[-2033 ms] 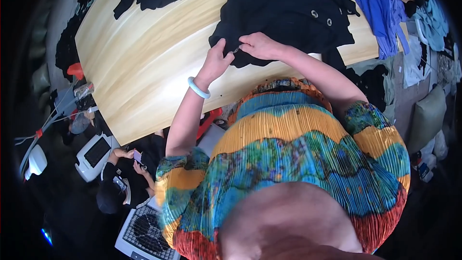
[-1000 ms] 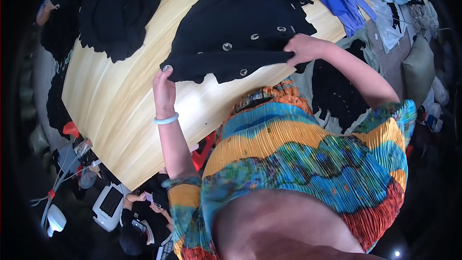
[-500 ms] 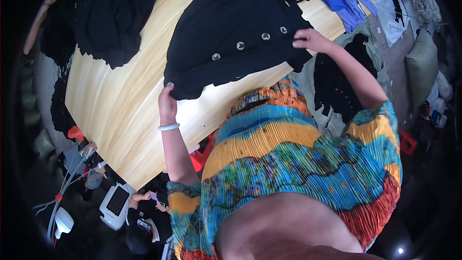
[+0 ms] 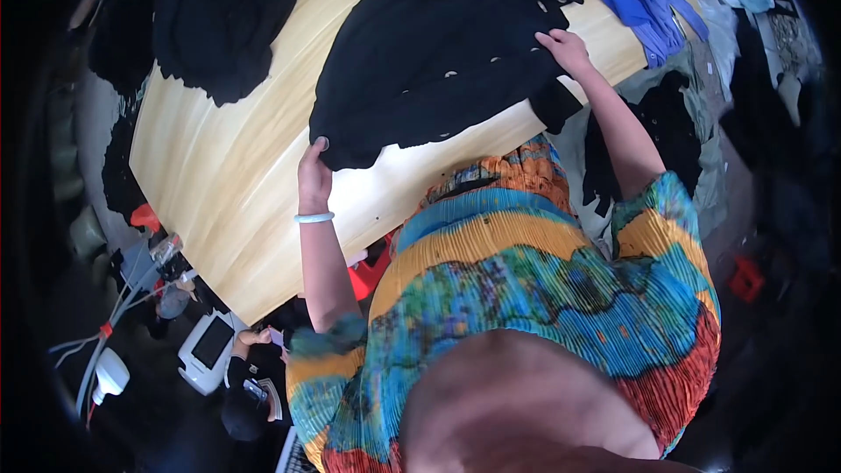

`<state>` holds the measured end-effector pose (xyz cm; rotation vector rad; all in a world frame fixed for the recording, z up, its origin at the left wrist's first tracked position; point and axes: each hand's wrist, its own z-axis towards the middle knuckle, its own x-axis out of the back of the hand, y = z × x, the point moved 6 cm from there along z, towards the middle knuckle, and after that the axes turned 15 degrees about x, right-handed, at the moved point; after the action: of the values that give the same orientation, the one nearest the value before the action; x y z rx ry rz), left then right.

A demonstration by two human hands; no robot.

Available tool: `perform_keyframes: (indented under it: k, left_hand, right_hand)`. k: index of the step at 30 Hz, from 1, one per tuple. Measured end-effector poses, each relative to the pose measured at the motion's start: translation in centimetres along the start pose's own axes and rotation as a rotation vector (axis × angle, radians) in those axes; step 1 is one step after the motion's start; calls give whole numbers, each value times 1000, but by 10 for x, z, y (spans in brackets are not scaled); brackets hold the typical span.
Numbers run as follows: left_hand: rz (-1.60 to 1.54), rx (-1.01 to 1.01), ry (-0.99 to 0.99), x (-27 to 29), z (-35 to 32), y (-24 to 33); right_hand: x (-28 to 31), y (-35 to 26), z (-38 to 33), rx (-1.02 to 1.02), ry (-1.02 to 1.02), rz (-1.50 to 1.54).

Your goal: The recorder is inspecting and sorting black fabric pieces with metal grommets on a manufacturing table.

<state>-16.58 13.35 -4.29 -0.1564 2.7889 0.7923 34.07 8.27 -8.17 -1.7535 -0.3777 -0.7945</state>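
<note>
On pale wood [image 4: 219, 166], limp black garment [image 4: 438, 52]

We see a black garment [image 4: 438, 52] spread flat across the pale wooden table [image 4: 219, 175], its cloth dark and matte, a little rumpled. We pick out a few small pale buttons near its middle and lower half. Its near edge runs ragged along the table's front, one corner dipping at the lower left, another flap hanging just over the table's edge at the right. We find its far end reaching towards the top of the view, beside a second dark heap [image 4: 219, 17] lying apart to the left.
</note>
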Motion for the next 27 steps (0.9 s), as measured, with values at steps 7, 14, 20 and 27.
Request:
perform_keyframes:
  k: [7,14,20,27]
  left_hand:
    - [-196,-287,-301,-10,-97,29]
    - [-108,-515,-432,-23,-217,29]
    - [-265,-270,-196,-30,-90,-32]
    - [79,118,215,13,0,-102]
  right_hand:
    - [94,-93,-37,350,351,-61]
    - [230,-225,-57,647,795,-116]
    - [153,-204,48,718,635,-561]
    - [-50,-208,16,930,-5,-448]
